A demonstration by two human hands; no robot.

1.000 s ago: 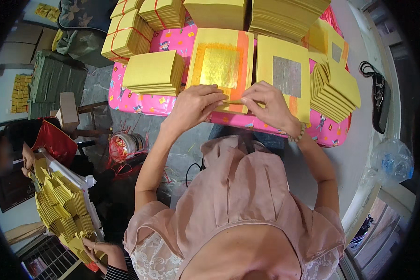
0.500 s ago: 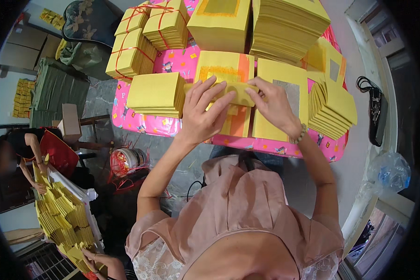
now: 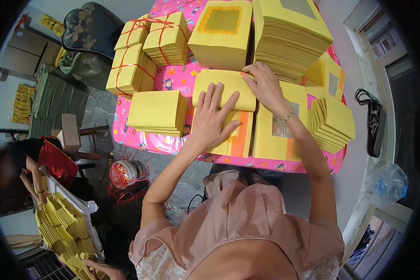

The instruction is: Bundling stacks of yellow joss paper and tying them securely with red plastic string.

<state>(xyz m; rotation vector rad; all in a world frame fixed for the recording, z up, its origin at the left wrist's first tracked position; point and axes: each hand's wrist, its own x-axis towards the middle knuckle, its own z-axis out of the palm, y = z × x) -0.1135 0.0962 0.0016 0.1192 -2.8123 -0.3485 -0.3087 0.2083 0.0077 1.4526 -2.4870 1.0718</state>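
A sheet of yellow paper with an orange band lies at the table's near middle, its far part covered by a folded plain yellow panel. My left hand rests flat across the panel, fingers spread. At the panel's far right corner, my right hand has its fingers bent in and pinched on the paper's edge. Right of this lies a flat pile of yellow sheets with a silver patch, under my right wrist. A pile of folded yellow paper sits left of my left hand.
Tall yellow paper stacks and bundles tied with red string stand along the far side. Fanned folded papers lie at the right on the pink tablecloth. At lower left, another person's hand is among folded papers.
The narrow rolled fold under both hands has become a wider flat panel. My left hand has flattened and spread over it; my right hand has moved to its far corner. The view has shifted slightly.
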